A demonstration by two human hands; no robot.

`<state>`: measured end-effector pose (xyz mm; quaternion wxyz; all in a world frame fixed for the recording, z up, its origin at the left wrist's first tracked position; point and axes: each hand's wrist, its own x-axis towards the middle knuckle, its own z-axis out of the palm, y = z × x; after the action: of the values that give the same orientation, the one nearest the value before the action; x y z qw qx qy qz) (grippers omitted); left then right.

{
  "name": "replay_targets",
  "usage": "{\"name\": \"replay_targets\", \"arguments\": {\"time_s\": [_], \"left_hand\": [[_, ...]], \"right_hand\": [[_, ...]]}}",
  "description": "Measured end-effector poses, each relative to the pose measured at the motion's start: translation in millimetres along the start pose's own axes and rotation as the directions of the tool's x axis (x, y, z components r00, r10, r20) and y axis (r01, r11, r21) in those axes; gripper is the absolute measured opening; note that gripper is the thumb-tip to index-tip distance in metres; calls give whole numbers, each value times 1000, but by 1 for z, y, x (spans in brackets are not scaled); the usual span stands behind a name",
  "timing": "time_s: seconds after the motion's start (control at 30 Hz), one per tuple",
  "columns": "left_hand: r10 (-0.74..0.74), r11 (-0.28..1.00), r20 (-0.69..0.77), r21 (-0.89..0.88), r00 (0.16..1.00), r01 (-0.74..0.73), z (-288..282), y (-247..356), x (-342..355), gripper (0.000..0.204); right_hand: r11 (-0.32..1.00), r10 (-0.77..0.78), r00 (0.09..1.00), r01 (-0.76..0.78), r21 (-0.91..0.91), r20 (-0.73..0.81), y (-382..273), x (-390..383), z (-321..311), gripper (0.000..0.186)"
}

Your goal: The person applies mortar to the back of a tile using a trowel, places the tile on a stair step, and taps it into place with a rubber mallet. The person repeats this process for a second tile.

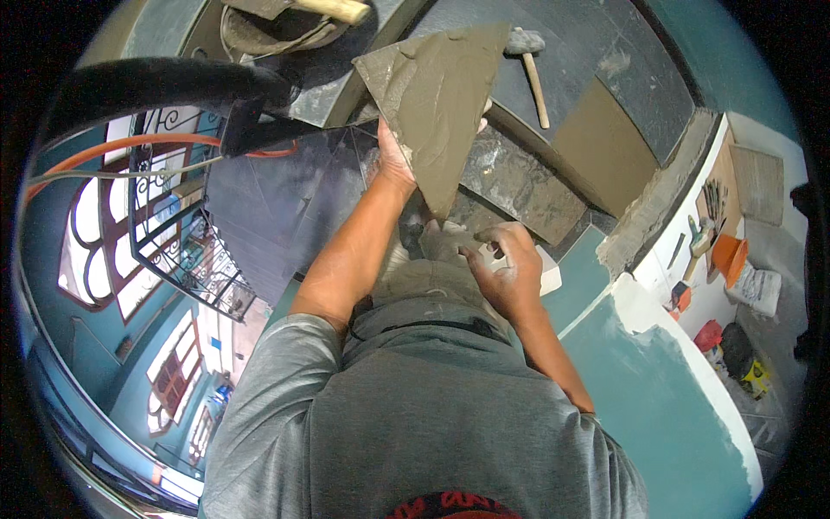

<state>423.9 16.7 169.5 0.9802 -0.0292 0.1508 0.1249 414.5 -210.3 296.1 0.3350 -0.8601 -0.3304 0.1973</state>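
Observation:
A triangular tile piece [437, 95] is coated with wet grey-brown mortar, its narrow tip pointing back toward me. My left hand [393, 156] supports it from beneath, thumb along the left edge and fingertips showing past the right edge; the palm is hidden. Close to my lap, right of that tip, is my right hand [510, 268], dusty with mortar. Its fingers are curled in toward the thumb around something pale that I cannot make out. Beyond the tile lies a mallet [536, 82] with a grey head and wooden handle.
Stair steps with dark tiles [640, 112] rise ahead, one bare mortar-coloured patch [605, 147] among them. A bucket [281, 35] stands at upper left, near a black handrail [173, 91] and orange hose [130, 147]. Hand tools and an orange container [729, 258] lie at right.

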Motion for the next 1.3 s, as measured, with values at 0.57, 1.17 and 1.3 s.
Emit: {"name": "replay_targets", "arguments": {"time_s": [0.57, 1.17, 1.3], "left_hand": [[80, 996, 151, 21, 985, -84, 40, -84, 27, 69], [217, 922, -5, 330, 976, -203, -9, -53, 37, 63], [169, 868, -213, 494, 962, -44, -3, -45, 35, 86]], "right_hand": [[925, -376, 862, 328, -193, -340, 5, 54, -48, 20], [925, -344, 856, 239, -295, -387, 26, 91, -26, 17], [951, -256, 893, 163, -264, -371, 35, 100, -23, 21]]}}
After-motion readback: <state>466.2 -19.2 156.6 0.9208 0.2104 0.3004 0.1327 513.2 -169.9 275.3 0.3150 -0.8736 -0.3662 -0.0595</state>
